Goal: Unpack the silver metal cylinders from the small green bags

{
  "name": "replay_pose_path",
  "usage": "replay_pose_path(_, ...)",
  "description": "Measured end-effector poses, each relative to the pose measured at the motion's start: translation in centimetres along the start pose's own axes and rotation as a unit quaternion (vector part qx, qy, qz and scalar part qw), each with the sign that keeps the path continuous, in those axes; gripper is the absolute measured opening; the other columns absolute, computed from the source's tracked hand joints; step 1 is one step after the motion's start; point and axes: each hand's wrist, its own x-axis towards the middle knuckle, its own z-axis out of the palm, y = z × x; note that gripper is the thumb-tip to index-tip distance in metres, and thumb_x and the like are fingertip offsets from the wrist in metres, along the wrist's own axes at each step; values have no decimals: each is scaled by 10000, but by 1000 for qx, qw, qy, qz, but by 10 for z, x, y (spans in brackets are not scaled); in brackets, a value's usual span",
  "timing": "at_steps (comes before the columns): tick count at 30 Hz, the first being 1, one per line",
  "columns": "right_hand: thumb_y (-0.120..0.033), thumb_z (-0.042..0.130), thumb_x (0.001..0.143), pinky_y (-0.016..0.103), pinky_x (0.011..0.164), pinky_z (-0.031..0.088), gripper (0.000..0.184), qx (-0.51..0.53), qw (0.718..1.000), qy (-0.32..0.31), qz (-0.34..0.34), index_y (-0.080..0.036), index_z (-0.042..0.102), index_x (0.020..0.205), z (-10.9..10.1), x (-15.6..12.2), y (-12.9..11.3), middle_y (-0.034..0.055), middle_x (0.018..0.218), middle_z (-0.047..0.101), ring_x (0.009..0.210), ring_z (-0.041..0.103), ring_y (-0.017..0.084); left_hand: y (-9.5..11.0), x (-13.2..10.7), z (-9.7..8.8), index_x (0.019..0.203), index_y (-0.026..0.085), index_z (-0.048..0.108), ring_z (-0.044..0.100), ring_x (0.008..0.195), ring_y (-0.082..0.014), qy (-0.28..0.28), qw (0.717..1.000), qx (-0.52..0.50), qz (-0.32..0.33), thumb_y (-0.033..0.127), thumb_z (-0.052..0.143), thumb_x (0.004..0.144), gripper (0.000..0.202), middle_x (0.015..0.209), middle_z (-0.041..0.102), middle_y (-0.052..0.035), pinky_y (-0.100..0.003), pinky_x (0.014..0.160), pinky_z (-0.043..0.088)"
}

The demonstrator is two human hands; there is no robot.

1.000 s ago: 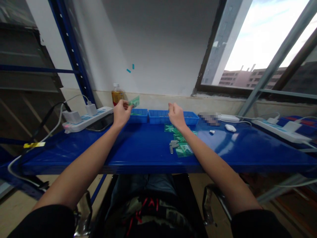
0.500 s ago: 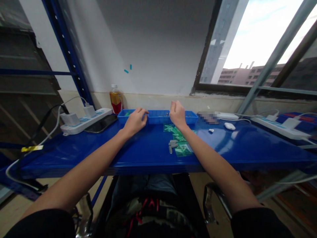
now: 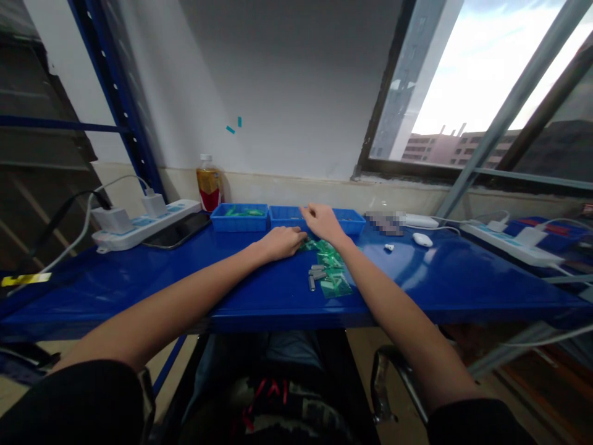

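My left hand (image 3: pixel 282 243) rests low over the table, fingers curled together, at the left edge of the green plastic packets (image 3: pixel 330 256). Whatever its fingertips hold, if anything, is hidden. Above it, my right hand (image 3: pixel 323 221) is closed in a pinch in front of the right blue bin (image 3: pixel 280 215); I cannot make out anything between the fingers. Small metal pieces lie in that bin. Several grey metal cylinders (image 3: pixel 316 274) lie beside the packets. A left blue bin (image 3: pixel 239 224) contains green pieces.
On the left are a bottle (image 3: pixel 210 185), a dark phone (image 3: pixel 176 230) and a power strip (image 3: pixel 139 228) with chargers. To the right lie a white earbud (image 3: pixel 389 247), its white case (image 3: pixel 422 240) and another power strip (image 3: pixel 507 242). The blue table (image 3: pixel 259 296) ends at its front edge.
My left hand has moved right and down from the left bin to the packets' edge. My right hand has shifted slightly left and lower. The camera view has shifted a little.
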Motion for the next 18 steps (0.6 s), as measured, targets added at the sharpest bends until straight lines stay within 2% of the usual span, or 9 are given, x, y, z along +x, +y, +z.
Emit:
replay_pose_path(2, -357, 448, 910, 242, 581, 293, 341, -16, 998, -52, -8, -167, 571, 655, 0, -2, -3, 17, 639, 598, 599, 481, 121, -7, -14, -1, 1063, 185, 627, 642, 773, -220, 5, 1000, 29, -6, 234, 410, 887, 283, 971, 647, -114, -302, 684, 450)
replay_pose_path(4, -366, 445, 915, 233, 605, 322, 318, -33, 991, -125, -17, -152, 617, 755, 2, -4, -6, 36, 729, 648, 653, 529, 127, -17, -31, -2, 1082, 182, 609, 636, 780, -213, 6, 999, 41, -2, 255, 385, 902, 297, 983, 641, -107, -294, 672, 450)
replay_pose_path(7, -392, 474, 900, 233, 659, 372, 306, -64, 968, -242, -28, -148, 653, 854, 10, -8, -12, 68, 847, 688, 747, 589, 152, -34, -51, -4, 1062, 199, 622, 627, 839, -203, 6, 1000, 20, -8, 301, 382, 912, 301, 991, 634, -83, -283, 721, 452)
replay_pose_path(9, -403, 527, 869, 243, 692, 402, 296, -92, 952, -289, -28, -143, 664, 908, 16, -10, -17, 97, 929, 693, 823, 614, 182, -40, -57, -6, 1050, 200, 632, 617, 859, -197, 6, 1000, -1, -19, 310, 398, 904, 297, 973, 638, -75, -280, 753, 445)
replay_pose_path(14, -431, 618, 807, 261, 810, 439, 390, -147, 935, -323, 1, -112, 648, 1029, 18, -12, -29, 174, 1135, 636, 1025, 603, 239, -38, -50, -5, 994, 183, 638, 607, 798, -197, -5, 997, -48, -62, 316, 439, 867, 271, 871, 658, -66, -269, 693, 425)
replay_pose_path(18, -486, 615, 792, 282, 779, 456, 476, -150, 931, -328, 62, -110, 603, 1084, 12, -14, -33, 184, 1139, 639, 1015, 617, 260, -35, -47, -7, 969, 179, 644, 610, 750, -195, -25, 993, -75, -93, 346, 445, 860, 281, 842, 674, -66, -263, 665, 411)
